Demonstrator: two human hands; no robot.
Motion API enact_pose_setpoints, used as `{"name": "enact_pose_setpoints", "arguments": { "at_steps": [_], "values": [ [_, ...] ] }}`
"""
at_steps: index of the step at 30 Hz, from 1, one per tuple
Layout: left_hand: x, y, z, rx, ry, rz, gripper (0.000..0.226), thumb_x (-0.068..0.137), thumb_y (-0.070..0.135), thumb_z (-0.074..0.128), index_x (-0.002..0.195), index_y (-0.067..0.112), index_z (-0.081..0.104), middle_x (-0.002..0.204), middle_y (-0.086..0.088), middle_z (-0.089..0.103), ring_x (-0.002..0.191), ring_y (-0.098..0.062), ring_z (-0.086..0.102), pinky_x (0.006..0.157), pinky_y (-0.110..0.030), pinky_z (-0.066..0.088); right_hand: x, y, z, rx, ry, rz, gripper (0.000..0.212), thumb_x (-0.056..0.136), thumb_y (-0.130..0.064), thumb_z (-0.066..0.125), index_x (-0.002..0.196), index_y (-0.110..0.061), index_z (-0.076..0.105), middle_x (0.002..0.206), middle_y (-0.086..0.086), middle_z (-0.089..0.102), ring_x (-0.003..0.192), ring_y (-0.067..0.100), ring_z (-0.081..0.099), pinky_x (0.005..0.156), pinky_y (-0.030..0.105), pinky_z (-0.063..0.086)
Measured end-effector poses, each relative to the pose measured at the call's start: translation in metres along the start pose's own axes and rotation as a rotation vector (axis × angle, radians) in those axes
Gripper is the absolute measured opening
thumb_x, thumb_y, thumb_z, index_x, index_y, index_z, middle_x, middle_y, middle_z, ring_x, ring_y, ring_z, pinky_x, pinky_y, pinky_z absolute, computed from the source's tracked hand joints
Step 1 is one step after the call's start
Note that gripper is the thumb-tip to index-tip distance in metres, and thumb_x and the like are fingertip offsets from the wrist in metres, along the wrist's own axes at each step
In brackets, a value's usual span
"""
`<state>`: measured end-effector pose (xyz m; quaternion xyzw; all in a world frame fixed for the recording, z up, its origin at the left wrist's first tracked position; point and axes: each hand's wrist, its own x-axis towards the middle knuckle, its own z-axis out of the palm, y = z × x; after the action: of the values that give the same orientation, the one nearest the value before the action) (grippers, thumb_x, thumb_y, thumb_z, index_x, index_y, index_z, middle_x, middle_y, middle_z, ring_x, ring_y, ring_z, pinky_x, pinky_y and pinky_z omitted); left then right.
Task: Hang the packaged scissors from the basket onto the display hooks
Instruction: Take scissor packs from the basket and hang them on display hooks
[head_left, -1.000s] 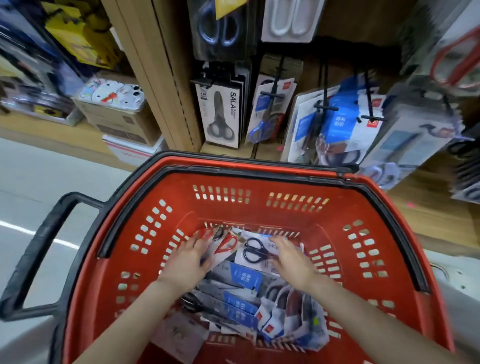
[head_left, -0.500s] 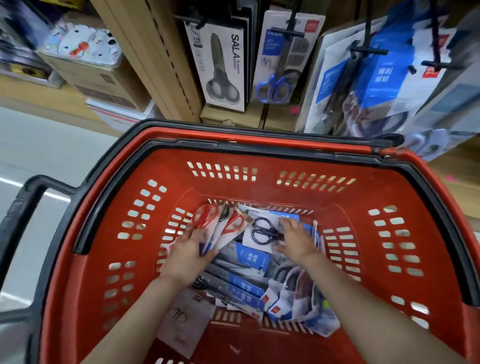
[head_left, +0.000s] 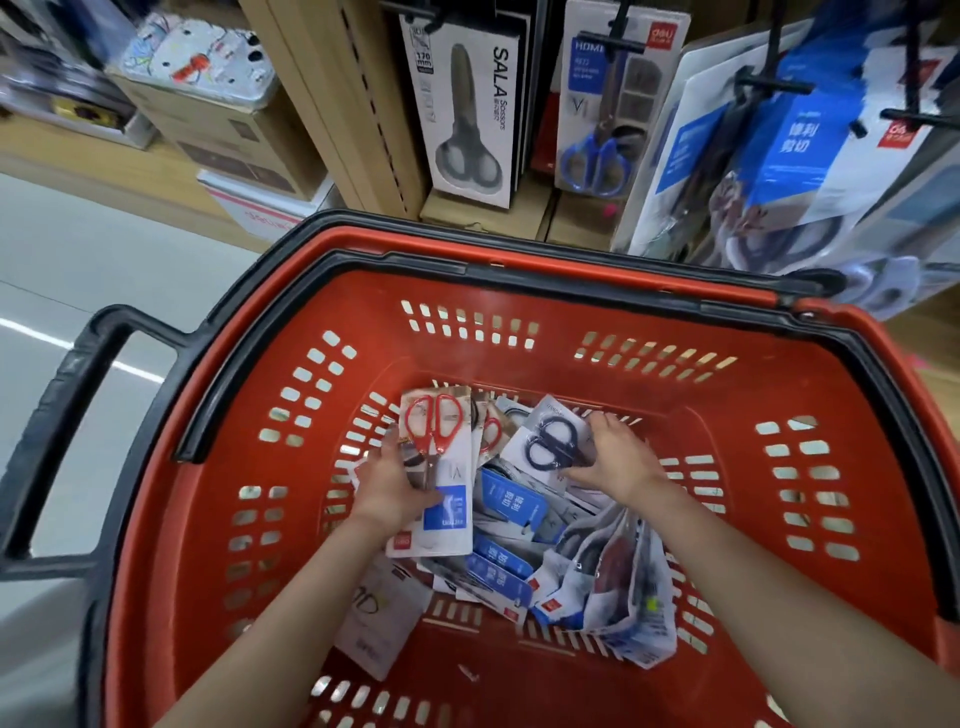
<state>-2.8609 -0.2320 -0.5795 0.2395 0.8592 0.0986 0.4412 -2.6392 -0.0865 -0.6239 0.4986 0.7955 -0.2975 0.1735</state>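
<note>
A red basket (head_left: 727, 332) with a black rim holds a heap of packaged scissors (head_left: 519, 551). My left hand (head_left: 387, 486) grips a pack of red-handled scissors (head_left: 439, 467), tilted up off the heap, thumb across its front. My right hand (head_left: 618, 457) holds a pack of black-handled scissors (head_left: 550, 441) by its right edge, deep in the basket. Above the basket, black display hooks (head_left: 618, 39) carry hanging scissor packs.
On the hooks hang a grey-handled SALA pack (head_left: 467, 109), a blue-handled pack (head_left: 602, 104) and blue-and-white packs (head_left: 810, 150). A wooden upright (head_left: 337, 98) stands left of them. Cardboard boxes (head_left: 218, 130) sit at far left, and the basket's black handle (head_left: 57, 410) sticks out left.
Both hands have closed on packs. The left has lifted the red-handled pack up from the heap; the right has taken hold of the black-handled pack. The view has drawn closer to the basket.
</note>
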Motion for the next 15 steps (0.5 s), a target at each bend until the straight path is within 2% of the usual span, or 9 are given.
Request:
{"name": "enact_pose_setpoints", "arguments": {
  "at_steps": [2, 4, 6, 8, 9, 11, 12, 15],
  "values": [
    [-0.003, 0.001, 0.003, -0.038, 0.02, -0.058, 0.1, 0.066, 0.009, 0.084, 0.146, 0.014, 0.024, 0.135, -0.014, 0.043, 0.126, -0.032, 0.044, 0.1, -0.042, 0.044, -0.005, 0.0, -0.006, -0.022, -0.018, -0.021, 0.069, 0.07, -0.049, 0.076, 0.12, -0.015, 0.043, 0.121, 0.001, 0.051, 0.117, 0.022, 0.05, 0.09, 0.036, 0.044],
    [-0.007, 0.004, 0.003, -0.105, 0.013, -0.111, 0.094, 0.068, 0.004, 0.082, 0.143, 0.013, 0.027, 0.133, -0.015, 0.045, 0.122, -0.031, 0.047, 0.095, -0.038, 0.046, -0.014, 0.003, -0.012, -0.019, -0.022, -0.031, 0.057, 0.07, -0.046, 0.078, 0.107, -0.018, 0.044, 0.108, -0.002, 0.051, 0.108, 0.021, 0.054, 0.081, 0.033, 0.045],
    [-0.012, 0.009, 0.001, -0.113, 0.007, -0.11, 0.08, 0.071, 0.001, 0.078, 0.139, 0.009, 0.035, 0.125, -0.013, 0.051, 0.109, -0.026, 0.055, 0.077, -0.027, 0.05, -0.024, 0.008, -0.016, 0.01, -0.016, -0.026, 0.056, 0.069, -0.043, 0.08, 0.104, -0.018, 0.044, 0.108, -0.002, 0.054, 0.102, 0.021, 0.057, 0.076, 0.032, 0.045],
    [-0.018, 0.013, -0.005, -0.105, 0.015, -0.057, 0.065, 0.075, -0.002, 0.072, 0.132, 0.005, 0.043, 0.11, -0.008, 0.056, 0.089, -0.019, 0.057, 0.061, -0.019, 0.045, -0.034, 0.013, -0.019, 0.033, 0.002, -0.028, 0.061, 0.068, -0.041, 0.082, 0.11, -0.017, 0.045, 0.116, 0.002, 0.057, 0.102, 0.023, 0.058, 0.075, 0.033, 0.046],
    [-0.021, 0.014, -0.008, -0.096, 0.024, -0.031, 0.059, 0.075, -0.004, 0.07, 0.128, 0.005, 0.047, 0.104, -0.006, 0.057, 0.086, -0.019, 0.057, 0.06, -0.022, 0.047, -0.04, 0.014, -0.022, 0.03, 0.014, -0.039, 0.064, 0.068, -0.041, 0.082, 0.113, -0.016, 0.044, 0.118, 0.003, 0.056, 0.104, 0.023, 0.058, 0.073, 0.032, 0.044],
    [-0.027, 0.017, -0.015, -0.054, 0.042, 0.014, 0.05, 0.074, -0.003, 0.068, 0.12, 0.008, 0.051, 0.1, -0.007, 0.061, 0.09, -0.025, 0.061, 0.071, -0.035, 0.054, -0.05, 0.017, -0.028, 0.022, 0.024, -0.057, 0.063, 0.069, -0.036, 0.082, 0.116, -0.016, 0.044, 0.118, 0.002, 0.056, 0.108, 0.023, 0.057, 0.071, 0.028, 0.038],
    [-0.032, 0.02, -0.019, -0.038, 0.032, 0.035, 0.045, 0.074, -0.001, 0.068, 0.115, 0.01, 0.052, 0.097, -0.007, 0.063, 0.089, -0.026, 0.062, 0.072, -0.037, 0.054, -0.055, 0.018, -0.031, 0.025, 0.023, -0.068, 0.062, 0.069, -0.034, 0.082, 0.116, -0.018, 0.045, 0.117, 0.001, 0.056, 0.107, 0.022, 0.057, 0.071, 0.027, 0.037],
    [-0.047, 0.026, -0.024, -0.087, -0.069, 0.087, 0.033, 0.08, -0.001, 0.066, 0.105, 0.012, 0.049, 0.087, -0.004, 0.057, 0.072, -0.016, 0.057, 0.049, -0.025, 0.046, -0.067, 0.016, -0.038, 0.03, 0.01, -0.104, 0.053, 0.069, -0.026, 0.082, 0.114, -0.022, 0.053, 0.113, -0.002, 0.062, 0.101, 0.019, 0.06, 0.078, 0.028, 0.044]
  ]
}}
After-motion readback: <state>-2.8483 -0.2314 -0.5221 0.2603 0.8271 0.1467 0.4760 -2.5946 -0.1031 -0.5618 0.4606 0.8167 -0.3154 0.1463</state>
